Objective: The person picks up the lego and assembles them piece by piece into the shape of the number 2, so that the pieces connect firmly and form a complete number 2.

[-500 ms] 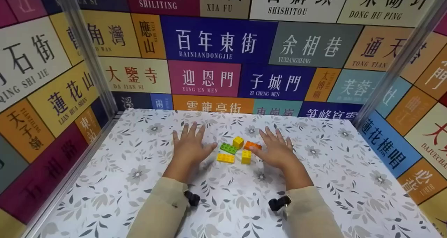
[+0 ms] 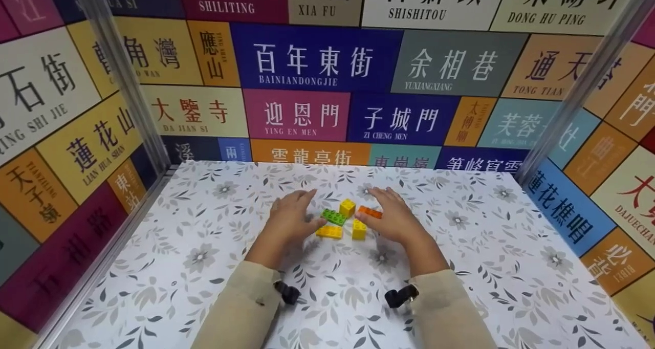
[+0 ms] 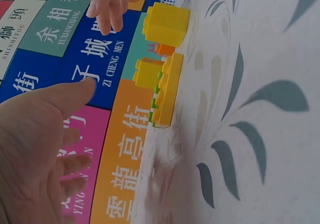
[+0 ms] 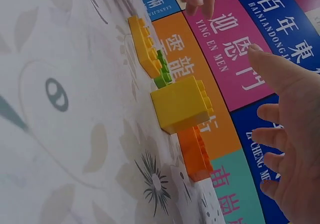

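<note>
Several toy building bricks lie grouped between the two hands in the head view. A green brick [image 2: 333,216] is at the left, with a flat yellow-orange brick [image 2: 329,232] in front of it. Behind stands a yellow block [image 2: 347,207], and a second yellow block [image 2: 359,230] stands nearer the person. An orange brick [image 2: 369,212] lies at the right, partly covered by the right thumb in that view. The left hand [image 2: 291,218] hovers beside the green brick, palm inward, holding nothing. Opposite it, the right hand [image 2: 394,216] is also empty, its fingers loosely bent above the table.
A white table [image 2: 204,298] with a grey leaf and flower print carries the bricks. Colourful sign panels [image 2: 312,57] form walls behind and at both sides. Clear upright edge posts [image 2: 128,83] stand at the back corners. Each sleeve has a black wrist device [image 2: 287,292].
Both hands, spread palm-down before, have turned with palms facing each other. The left hand has moved right, nearer the bricks; the right has shifted slightly left. The bricks lie as before.
</note>
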Tool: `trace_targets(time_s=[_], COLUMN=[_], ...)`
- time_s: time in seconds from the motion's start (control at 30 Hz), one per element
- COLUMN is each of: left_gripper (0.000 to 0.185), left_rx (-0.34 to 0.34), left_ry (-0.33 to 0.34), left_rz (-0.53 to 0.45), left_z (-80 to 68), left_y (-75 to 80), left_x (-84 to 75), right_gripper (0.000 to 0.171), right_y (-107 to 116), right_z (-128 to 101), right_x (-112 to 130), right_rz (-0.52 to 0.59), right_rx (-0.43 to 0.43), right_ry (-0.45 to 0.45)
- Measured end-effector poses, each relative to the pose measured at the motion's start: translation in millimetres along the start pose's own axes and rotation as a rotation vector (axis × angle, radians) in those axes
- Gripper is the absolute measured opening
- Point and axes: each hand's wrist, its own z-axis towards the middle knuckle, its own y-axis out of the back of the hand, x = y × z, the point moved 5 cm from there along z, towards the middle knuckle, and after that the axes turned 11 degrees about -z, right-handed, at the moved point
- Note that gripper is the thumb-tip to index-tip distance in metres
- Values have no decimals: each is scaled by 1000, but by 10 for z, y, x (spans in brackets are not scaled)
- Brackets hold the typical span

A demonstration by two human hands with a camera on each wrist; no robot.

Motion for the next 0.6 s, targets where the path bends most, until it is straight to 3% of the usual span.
trace_targets(time_s=[0.13,0.23,0.43,0.6], left_gripper=[81,77,60,53], left_rx=[117,164,223,220], left_ry=[20,10,-3,19], left_rz=[-190,-268,-322,-350], left_z=[23,45,63,61], left_y=[-103,-148,-223,-261], left_x=[48,89,149,186], right_gripper=[79,78,67,58], right_y=[-16,-57,-171,-275], right_z=[9,22,28,45], right_x=[9,8,-3,-33], right_rz=[129,187,246,281], right_rx=[-12,4,64,106], right_ry=[19,26,-9,-17])
